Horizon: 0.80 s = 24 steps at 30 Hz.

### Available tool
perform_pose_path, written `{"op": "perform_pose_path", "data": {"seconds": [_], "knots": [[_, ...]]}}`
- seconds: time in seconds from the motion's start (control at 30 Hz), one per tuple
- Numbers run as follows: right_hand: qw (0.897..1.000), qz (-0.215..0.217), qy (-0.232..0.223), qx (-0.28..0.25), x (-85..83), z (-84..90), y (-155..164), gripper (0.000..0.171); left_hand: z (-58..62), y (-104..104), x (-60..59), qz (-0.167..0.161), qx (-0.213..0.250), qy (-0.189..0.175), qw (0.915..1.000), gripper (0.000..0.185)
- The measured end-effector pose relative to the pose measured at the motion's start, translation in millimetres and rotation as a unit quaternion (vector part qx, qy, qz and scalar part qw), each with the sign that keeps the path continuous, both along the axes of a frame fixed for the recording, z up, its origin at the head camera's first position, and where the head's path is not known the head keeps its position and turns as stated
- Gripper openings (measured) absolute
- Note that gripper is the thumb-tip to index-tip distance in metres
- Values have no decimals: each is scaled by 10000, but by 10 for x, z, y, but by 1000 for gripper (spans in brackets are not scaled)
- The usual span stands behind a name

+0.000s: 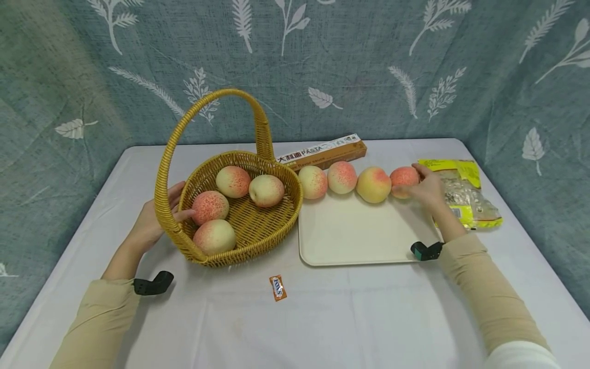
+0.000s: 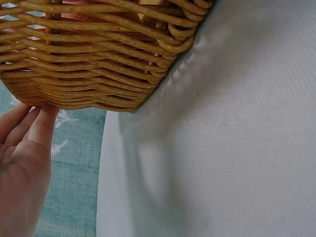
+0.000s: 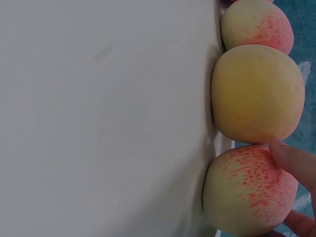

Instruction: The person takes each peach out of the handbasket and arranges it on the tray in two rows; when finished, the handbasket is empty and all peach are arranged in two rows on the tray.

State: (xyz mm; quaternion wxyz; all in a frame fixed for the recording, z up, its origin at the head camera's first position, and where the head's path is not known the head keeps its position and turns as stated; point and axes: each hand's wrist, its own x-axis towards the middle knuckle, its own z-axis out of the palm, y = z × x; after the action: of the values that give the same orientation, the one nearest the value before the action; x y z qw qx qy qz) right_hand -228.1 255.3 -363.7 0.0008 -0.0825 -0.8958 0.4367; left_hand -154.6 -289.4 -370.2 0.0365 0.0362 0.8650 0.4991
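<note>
My left hand (image 1: 181,202) lies against the left side of a wicker basket (image 1: 258,230); its straight fingers (image 2: 42,123) touch the woven wall (image 2: 98,59). Several peaches (image 1: 210,206) lie inside the basket. Along the far edge of a cream tray (image 1: 359,236) runs a row of several peaches. My right hand (image 1: 415,185) grips the rightmost one, a red-speckled peach (image 1: 402,177). In the right wrist view a fingertip (image 3: 291,160) presses on that peach (image 3: 247,192), which sits beside a yellow peach (image 3: 256,94).
A pasta box (image 1: 322,151) lies behind the row of peaches. A yellow snack bag (image 1: 465,197) lies to the right of the tray. A small orange candy (image 1: 277,287) lies on the white tablecloth (image 1: 350,318) in front. A blue leaf-print curtain hangs behind the table.
</note>
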Motion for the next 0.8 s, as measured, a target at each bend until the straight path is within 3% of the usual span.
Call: {"op": "perform_pose_path", "data": {"seconds": [0.2, 0.3, 0.43, 0.53, 0.8], "knots": [[9996, -88, 201, 163, -7, 142, -35, 77, -20, -12, -6, -3, -74, 37, 10000, 77], [9981, -162, 524, 280, -179, -33, 91, 80, -18, -9, -7, 8, -58, 30, 10000, 77], [9965, 6, 832, 25, -176, 46, 25, 88, -9, -4, -9, 36, -82, -6, 10000, 77], [9962, 252, 816, -174, 0, 377, -235, 90, -9, -5, -13, 33, -138, 22, 9999, 77], [9863, 1142, 1187, -43, 93, 545, -654, 79, -21, -4, -6, -19, -108, 149, 9998, 76]]}}
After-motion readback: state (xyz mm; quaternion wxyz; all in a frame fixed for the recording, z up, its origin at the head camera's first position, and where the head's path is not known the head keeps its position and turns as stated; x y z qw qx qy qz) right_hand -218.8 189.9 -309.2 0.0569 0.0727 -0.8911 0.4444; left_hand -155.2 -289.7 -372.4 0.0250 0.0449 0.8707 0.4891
